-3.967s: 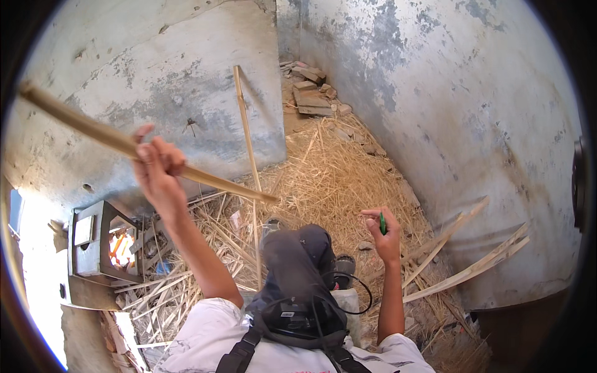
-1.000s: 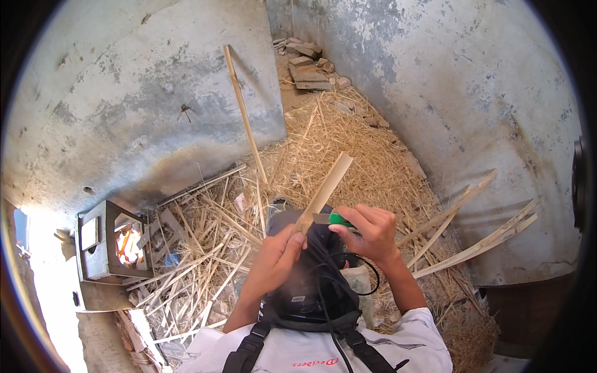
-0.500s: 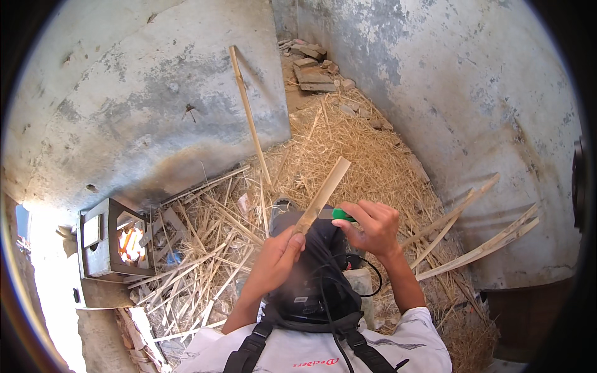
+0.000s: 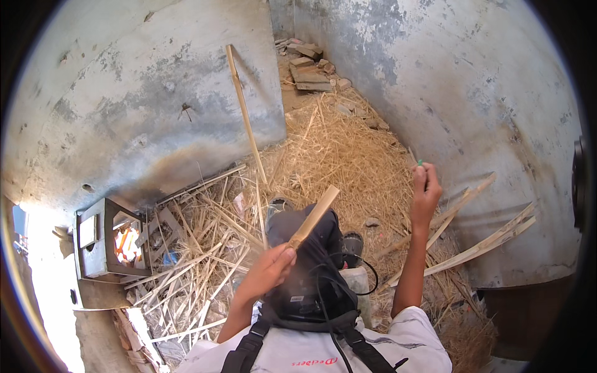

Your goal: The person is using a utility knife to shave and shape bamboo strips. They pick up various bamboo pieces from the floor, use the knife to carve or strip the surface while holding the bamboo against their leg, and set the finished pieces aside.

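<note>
Left hand gripped a bamboo strip while the right hand stood well apart

The left hand's fingers were closed around the near end of the bamboo strip, with the thumb laid along it. The strip slanted away toward the far right, above the dark trousers. Off to the right, the right hand's fingers were narrowed on a green-handled blade; only a little green showed past them, and most of the handle was hidden.

A long pole leaned on the left wall. Straw covered the floor on the far side, below broken slabs. Wood slivers lay on the left beside a metal box, and split lengths stretched toward the right wall.
</note>
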The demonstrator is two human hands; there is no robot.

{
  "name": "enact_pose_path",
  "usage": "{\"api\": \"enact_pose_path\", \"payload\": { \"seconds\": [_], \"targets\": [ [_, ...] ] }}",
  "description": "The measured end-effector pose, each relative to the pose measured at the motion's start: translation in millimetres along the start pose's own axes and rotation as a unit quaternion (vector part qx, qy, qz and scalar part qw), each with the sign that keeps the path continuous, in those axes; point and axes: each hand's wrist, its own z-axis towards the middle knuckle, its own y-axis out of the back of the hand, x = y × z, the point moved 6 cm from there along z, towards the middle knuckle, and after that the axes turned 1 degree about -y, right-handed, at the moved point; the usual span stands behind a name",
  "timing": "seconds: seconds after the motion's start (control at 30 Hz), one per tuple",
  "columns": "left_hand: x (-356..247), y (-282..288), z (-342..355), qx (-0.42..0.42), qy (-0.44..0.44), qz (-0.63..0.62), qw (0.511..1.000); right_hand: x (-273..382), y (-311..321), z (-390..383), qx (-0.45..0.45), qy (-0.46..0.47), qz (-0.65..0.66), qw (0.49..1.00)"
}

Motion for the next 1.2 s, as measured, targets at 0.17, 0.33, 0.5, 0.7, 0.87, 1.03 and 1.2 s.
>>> {"api": "enact_pose_path", "payload": {
  "seconds": [0.17,0.33,0.5,0.7,0.87,1.03,1.2],
  "targets": [
    [-23.1,-9.4,7.9,0.016,0.009,-0.019,1.000,40.2,-41.9,-60.3,0.134,0.099,0.064,0.984],
    [-32.9,-12.4,15.2,0.025,-0.036,-0.026,0.999,75.0,-63.0,-99.4,0.207,0.181,0.113,0.955],
    [-32.3,-12.6,19.5,0.004,-0.106,-0.001,0.994,84.9,-71.2,-115.3,0.222,0.249,0.106,0.937],
    [-36.8,-20.4,16.7,-0.007,-0.129,0.022,0.991,97.9,-68.9,-112.9,0.219,0.283,0.078,0.930],
    [-42.7,-20.5,10.2,-0.053,-0.140,0.102,0.983,102.2,-66.2,-107.9,0.218,0.281,0.093,0.930],
    [-42.6,-22.0,10.5,-0.060,-0.146,0.137,0.978,104.9,-63.9,-104.6,0.203,0.293,0.095,0.930],
    [-37.9,-21.4,11.2,-0.049,-0.119,0.105,0.986,107.7,-66.6,-103.5,0.194,0.311,0.065,0.928]
  ]
}}
